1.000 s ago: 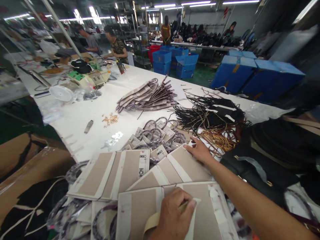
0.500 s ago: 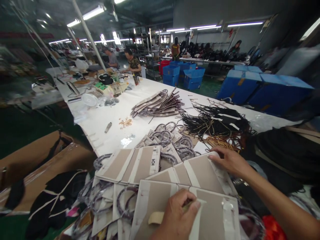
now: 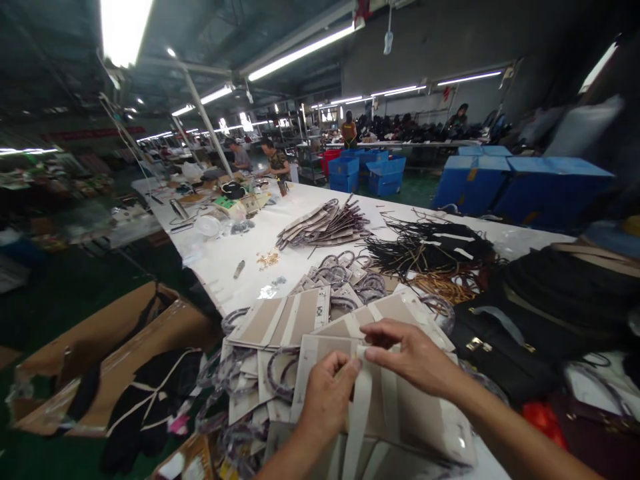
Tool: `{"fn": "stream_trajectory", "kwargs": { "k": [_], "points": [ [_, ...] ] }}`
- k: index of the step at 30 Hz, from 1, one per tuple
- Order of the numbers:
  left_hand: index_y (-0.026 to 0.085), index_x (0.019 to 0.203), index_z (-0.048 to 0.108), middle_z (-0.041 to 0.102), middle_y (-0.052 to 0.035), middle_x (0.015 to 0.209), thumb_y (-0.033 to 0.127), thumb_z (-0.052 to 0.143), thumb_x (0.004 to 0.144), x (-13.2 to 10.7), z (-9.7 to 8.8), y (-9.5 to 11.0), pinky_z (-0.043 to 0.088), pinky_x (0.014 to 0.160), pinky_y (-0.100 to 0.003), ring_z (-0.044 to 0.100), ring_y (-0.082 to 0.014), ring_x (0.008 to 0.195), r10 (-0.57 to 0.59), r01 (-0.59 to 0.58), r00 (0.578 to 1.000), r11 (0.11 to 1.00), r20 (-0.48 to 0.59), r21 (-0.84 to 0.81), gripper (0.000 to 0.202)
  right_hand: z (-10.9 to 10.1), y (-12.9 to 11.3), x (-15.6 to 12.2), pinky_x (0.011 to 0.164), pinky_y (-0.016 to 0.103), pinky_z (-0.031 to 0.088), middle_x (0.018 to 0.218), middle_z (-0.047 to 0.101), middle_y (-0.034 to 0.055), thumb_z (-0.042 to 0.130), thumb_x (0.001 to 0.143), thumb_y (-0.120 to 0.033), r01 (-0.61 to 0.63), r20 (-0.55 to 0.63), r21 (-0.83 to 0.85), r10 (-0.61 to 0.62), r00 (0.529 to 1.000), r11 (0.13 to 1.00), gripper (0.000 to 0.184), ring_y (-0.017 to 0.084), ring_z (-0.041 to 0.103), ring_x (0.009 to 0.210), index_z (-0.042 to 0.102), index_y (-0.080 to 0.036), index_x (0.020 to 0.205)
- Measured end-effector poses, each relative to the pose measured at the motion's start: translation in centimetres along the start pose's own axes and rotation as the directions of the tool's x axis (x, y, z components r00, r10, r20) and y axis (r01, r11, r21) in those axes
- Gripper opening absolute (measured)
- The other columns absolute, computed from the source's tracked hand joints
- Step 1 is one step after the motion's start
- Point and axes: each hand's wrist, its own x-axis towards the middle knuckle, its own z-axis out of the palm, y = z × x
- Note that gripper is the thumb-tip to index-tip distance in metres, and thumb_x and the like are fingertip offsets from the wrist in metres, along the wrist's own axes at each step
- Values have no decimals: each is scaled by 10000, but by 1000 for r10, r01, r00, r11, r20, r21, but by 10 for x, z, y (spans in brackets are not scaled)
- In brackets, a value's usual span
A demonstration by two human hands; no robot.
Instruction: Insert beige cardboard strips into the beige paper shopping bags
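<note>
A pale tape-like strip (image 3: 358, 417) hangs down over a beige bag panel (image 3: 425, 410) with light bands across it. My left hand (image 3: 327, 393) is closed, thumb and finger pinching near the strip's upper end. Close beside it, my right hand (image 3: 415, 353) has its thumb at the strip's top edge and its index finger stretched above; the grip behind is partly hidden. Another beige panel (image 3: 385, 313) lies just beyond the hands. To the left, a further panel (image 3: 283, 320) with metal fittings rests on a heap of plastic-wrapped handles (image 3: 235, 373).
Bundled panels (image 3: 325, 223) and black cords (image 3: 425, 247) lie on the white table (image 3: 215, 267). Black bags (image 3: 515, 340) stand at right, a cardboard box (image 3: 100, 360) lower left. Blue crates (image 3: 480, 183) and several people are farther back.
My right hand has left the far panel's corner and come beside my left hand. The pale strip now hangs between the hands over the near panel. The view has tilted up and shifted left.
</note>
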Motion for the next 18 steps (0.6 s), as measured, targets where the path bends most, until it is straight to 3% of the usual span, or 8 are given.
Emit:
{"fn": "stream_trajectory", "kwargs": {
  "k": [5, 9, 11, 15, 18],
  "points": [
    [164, 772, 603, 607, 6, 667, 685, 659, 862, -15, -17, -2, 408, 596, -250, 544, -135, 615, 58, -58, 998, 998, 7, -30, 532, 33, -24, -7, 721, 286, 489, 811, 715, 23, 651, 921, -387, 15, 106, 4, -15, 994, 1000, 240, 190, 637, 790, 749, -178, 855],
    [172, 1136, 722, 763, -67, 1048, 342, 721, 849, -12, -32, -3, 505, 871, -304, 686, -225, 984, 224, -227, 974, 972, 38, 68, 333, 41, -30, -2, 753, 284, 482, 847, 729, 19, 643, 941, -355, 31, 81, -94, -23, 996, 995, 202, 189, 653, 826, 750, -201, 865],
    [195, 1134, 751, 773, -48, 1046, 241, 683, 837, -7, -40, -1, 497, 874, -298, 691, -221, 984, 248, -256, 966, 955, 67, 149, 308, 45, -35, 2, 775, 289, 478, 871, 733, 18, 643, 949, -338, 42, 59, -198, -31, 998, 979, 175, 190, 663, 845, 753, -219, 884],
    [192, 841, 755, 715, -2, 753, 256, 623, 897, 8, -61, 0, 424, 665, -259, 642, -167, 723, 251, -271, 962, 924, 105, 270, 157, 58, -46, 18, 772, 317, 442, 899, 720, 34, 638, 958, -321, 79, 54, -540, -59, 997, 838, 149, 211, 663, 866, 755, -246, 907],
    [205, 812, 736, 718, -3, 744, 240, 637, 910, 21, -79, -5, 402, 658, -265, 646, -162, 701, 324, -347, 938, 867, 123, 357, 144, 70, -57, 36, 774, 354, 404, 901, 718, 37, 636, 950, -292, 119, 129, -734, -34, 991, 669, 121, 229, 655, 854, 750, -261, 925]
  ]
}}
